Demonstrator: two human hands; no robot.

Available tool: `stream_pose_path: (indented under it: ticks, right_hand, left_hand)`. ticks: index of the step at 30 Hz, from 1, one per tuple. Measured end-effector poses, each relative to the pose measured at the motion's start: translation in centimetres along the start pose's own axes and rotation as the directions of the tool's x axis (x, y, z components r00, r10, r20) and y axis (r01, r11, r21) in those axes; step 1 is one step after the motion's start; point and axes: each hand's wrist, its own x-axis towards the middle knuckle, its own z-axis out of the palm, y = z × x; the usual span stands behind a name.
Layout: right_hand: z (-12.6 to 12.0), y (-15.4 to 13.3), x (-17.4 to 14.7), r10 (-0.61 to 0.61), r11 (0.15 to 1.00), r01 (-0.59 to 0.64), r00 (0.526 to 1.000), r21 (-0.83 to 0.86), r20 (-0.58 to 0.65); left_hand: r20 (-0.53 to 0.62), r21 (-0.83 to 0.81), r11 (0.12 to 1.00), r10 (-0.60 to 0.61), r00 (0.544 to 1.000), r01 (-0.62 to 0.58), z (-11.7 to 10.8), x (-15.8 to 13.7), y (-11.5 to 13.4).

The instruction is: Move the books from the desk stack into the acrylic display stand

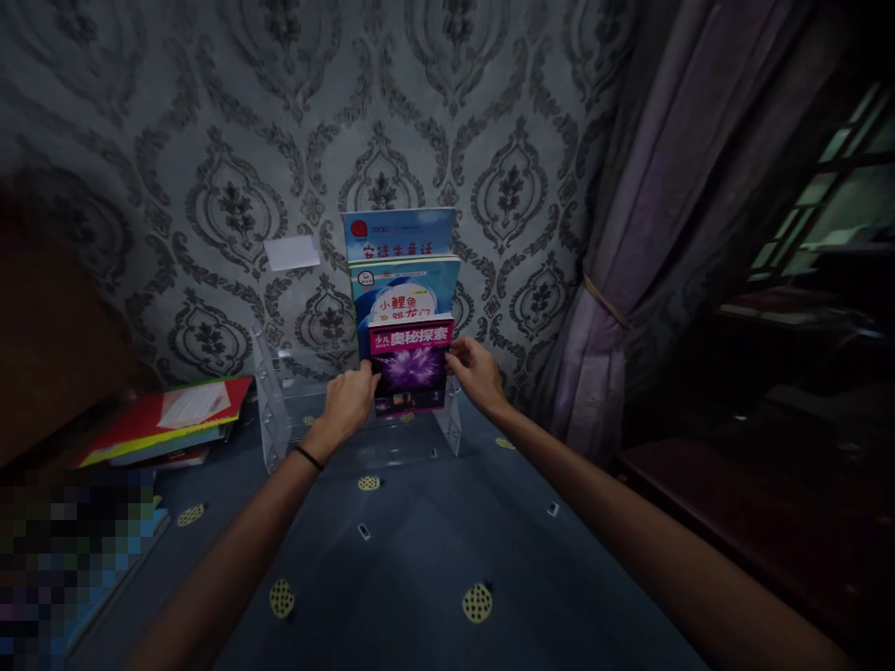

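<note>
Between my two hands stands a small purple and black book (412,368) with a pink title band, its cover facing me. My left hand (351,401) pinches its left edge, and a dark band circles that wrist. At the opposite edge, the fingers of my right hand (478,375) are closed on the same book. A clear plastic tiered rack (274,410) surrounds the book's lower part. Behind it rise a light blue book (406,280) and a taller blue book (400,224), both upright and partly covered by the books in front.
A red and yellow folder (188,410) lies on a stack at the left. More books, blurred out, are at the lower left. The blue tablecloth (419,559) has pineapple prints. A tied purple curtain (601,308) hangs at the right, beside a dark red surface (734,503).
</note>
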Motion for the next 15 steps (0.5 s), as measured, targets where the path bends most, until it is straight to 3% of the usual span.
stream_pose_path:
  ticks: [15]
  right_hand:
    - [0.06, 0.08, -0.67, 0.008, 1.0, -0.008, 0.999, -0.001, -0.04]
  left_hand:
    - [-0.006, 0.042, 0.999, 0.016, 1.0, -0.016, -0.05, -0.35, -0.33]
